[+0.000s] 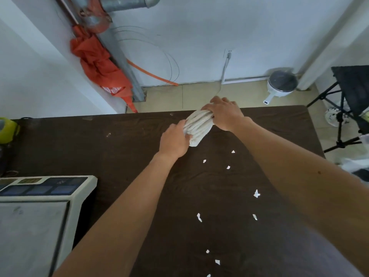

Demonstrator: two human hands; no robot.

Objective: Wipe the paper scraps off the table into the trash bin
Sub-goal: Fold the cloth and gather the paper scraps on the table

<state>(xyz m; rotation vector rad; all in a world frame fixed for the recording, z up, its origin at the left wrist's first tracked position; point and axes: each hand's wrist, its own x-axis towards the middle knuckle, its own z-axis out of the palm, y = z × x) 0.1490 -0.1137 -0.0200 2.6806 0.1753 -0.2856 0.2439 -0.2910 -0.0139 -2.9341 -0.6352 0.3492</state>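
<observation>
A bunched off-white ribbed cloth (197,126) is held above the far part of the dark wooden table (119,148). My left hand (174,139) grips its near end and my right hand (224,112) grips its far end from above. Several small white paper scraps lie on the table between my forearms, among them one (256,193) near my right forearm, one (199,217) nearer to me and one (204,161) close under the cloth. No trash bin can be made out for certain.
A weighing scale (42,206) with a steel pan fills the table's near left corner. A yellow-green object (8,128) sits at the left edge. On the floor beyond stand a white pot (281,82), a black tripod stand (343,108) and an orange umbrella (99,66).
</observation>
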